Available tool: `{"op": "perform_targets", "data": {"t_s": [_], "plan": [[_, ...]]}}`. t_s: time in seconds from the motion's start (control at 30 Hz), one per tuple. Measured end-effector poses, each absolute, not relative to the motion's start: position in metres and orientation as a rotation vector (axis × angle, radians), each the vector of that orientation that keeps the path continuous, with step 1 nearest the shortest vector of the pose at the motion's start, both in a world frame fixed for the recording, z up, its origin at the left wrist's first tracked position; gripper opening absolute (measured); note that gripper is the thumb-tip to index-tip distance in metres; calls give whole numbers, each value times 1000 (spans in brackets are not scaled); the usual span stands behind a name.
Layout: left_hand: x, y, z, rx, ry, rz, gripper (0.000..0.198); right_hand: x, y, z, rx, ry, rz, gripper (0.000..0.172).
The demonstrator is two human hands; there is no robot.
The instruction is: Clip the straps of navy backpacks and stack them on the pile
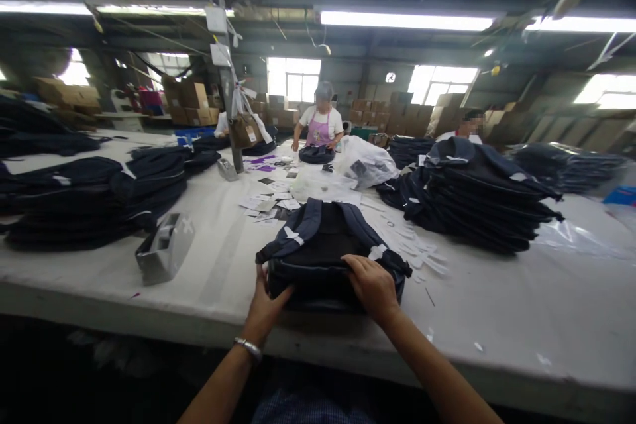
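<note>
A dark navy backpack (328, 245) lies flat on the white table (497, 305) just in front of me, straps facing up. My left hand (265, 301) grips its near left corner, fingers curled round the edge. My right hand (372, 285) presses on its near top edge, fingers bent over the fabric. A metal bracelet sits on my left wrist.
Stacks of dark backpacks (477, 192) rise to the right, with more dark backpacks (89, 199) to the left. A tape dispenser (163, 248) stands left of me. Paper tags (271, 202) and clear plastic bags (365, 162) lie beyond. One person (322, 126) works across the table, another person (467, 126) at the right.
</note>
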State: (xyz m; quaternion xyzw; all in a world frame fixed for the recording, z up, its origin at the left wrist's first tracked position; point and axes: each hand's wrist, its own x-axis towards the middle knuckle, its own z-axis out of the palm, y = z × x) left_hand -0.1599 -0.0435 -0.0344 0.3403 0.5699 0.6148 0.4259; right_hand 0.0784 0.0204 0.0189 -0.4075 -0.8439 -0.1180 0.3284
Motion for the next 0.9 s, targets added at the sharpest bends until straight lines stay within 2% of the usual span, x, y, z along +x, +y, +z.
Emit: {"op": "perform_targets", "data": {"t_s": [0.07,0.17,0.23,0.47,0.63,0.7,0.8,0.83,0.9], "plan": [[-151,-41,-30,673,1203,1579,88,76,21,19,-1100,-2149,-285,23],[-148,-44,-25,526,925,1562,57,76,21,16,-1155,-2077,-262,24],[-149,-48,-20,533,828,1577,47,79,22,15,-1192,-2043,-250,25],[-139,-54,0,619,853,1687,56,86,26,9,-1229,-2027,-211,29],[-140,-45,-16,518,933,1744,54,78,20,8,-1223,-2079,-234,29],[-140,-42,-24,501,983,1746,52,66,14,13,-1143,-2186,-272,38],[-136,-41,-27,532,1051,1770,48,38,8,21,-995,-2372,-311,66],[-134,-41,-26,539,1063,1789,47,29,8,23,-962,-2418,-311,70],[-131,-44,-23,521,1049,1810,46,15,11,24,-918,-2472,-307,67]]}}
